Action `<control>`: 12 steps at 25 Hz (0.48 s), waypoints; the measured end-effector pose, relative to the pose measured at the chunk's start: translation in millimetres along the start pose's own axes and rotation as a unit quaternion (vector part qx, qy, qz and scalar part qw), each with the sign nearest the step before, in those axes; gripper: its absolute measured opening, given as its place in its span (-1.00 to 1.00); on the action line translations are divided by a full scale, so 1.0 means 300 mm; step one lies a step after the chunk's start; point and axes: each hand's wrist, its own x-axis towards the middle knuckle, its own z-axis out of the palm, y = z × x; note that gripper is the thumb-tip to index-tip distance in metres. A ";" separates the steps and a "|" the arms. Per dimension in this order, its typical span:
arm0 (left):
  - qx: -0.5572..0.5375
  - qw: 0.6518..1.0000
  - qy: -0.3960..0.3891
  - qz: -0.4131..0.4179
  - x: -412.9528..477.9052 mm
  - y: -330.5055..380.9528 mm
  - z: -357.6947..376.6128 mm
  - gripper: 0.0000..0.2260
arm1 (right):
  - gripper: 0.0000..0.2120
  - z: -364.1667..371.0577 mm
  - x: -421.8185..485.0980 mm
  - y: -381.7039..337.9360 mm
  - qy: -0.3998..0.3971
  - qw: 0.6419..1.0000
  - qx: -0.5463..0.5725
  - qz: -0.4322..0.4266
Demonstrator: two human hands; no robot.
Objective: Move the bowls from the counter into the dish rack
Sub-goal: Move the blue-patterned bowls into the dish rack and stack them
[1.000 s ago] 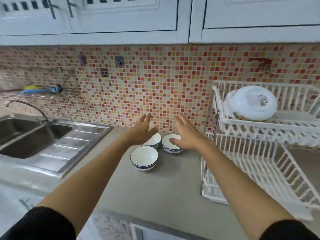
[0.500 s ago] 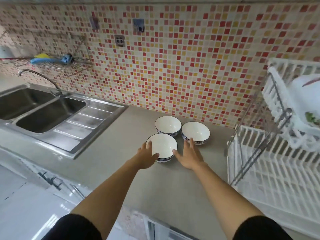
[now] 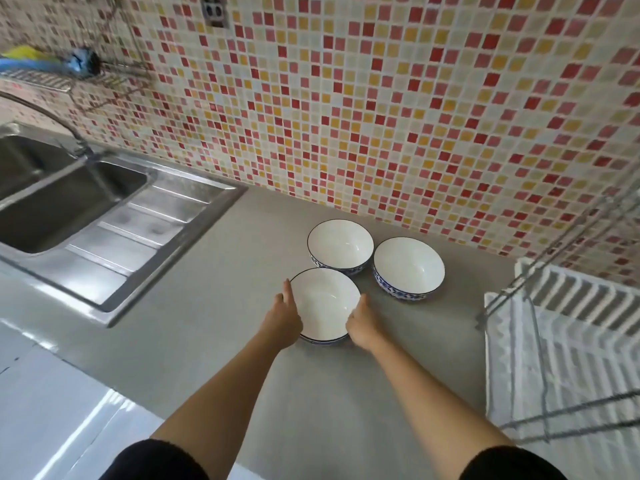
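Observation:
Three white bowls with blue patterned outsides stand on the grey counter (image 3: 214, 306). The nearest bowl (image 3: 325, 301) sits between my two hands. My left hand (image 3: 283, 315) cups its left side and my right hand (image 3: 362, 322) cups its right side, fingers curled around the wall. Behind it are the far bowl (image 3: 341, 244) and the right bowl (image 3: 408, 266), both untouched. The white dish rack (image 3: 568, 348) with a metal frame stands at the right edge, its lower tier showing.
A steel sink (image 3: 62, 199) with a ribbed drainboard (image 3: 138, 233) lies at the left, with a curved tap over it. A mosaic tile wall (image 3: 381, 98) runs behind the counter. A wire shelf with a blue and yellow item (image 3: 48, 62) hangs at the upper left.
Both hands dropped from above the far bowls to the nearest bowl and closed in on its two sides. The view tilted down and nearer the counter.

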 end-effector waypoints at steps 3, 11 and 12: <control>-0.009 1.000 0.015 -0.009 -0.013 0.007 -0.012 -0.32 | -0.64 0.013 -0.009 -0.010 0.019 0.999 0.025 0.011; -0.051 0.992 0.107 0.049 -0.234 0.032 -0.152 -0.32 | -0.73 -0.074 -0.244 -0.080 0.097 0.988 0.093 -0.073; -0.065 0.987 0.132 0.062 -0.279 0.048 -0.186 -0.33 | -0.65 -0.105 -0.291 -0.096 0.116 0.983 0.103 -0.097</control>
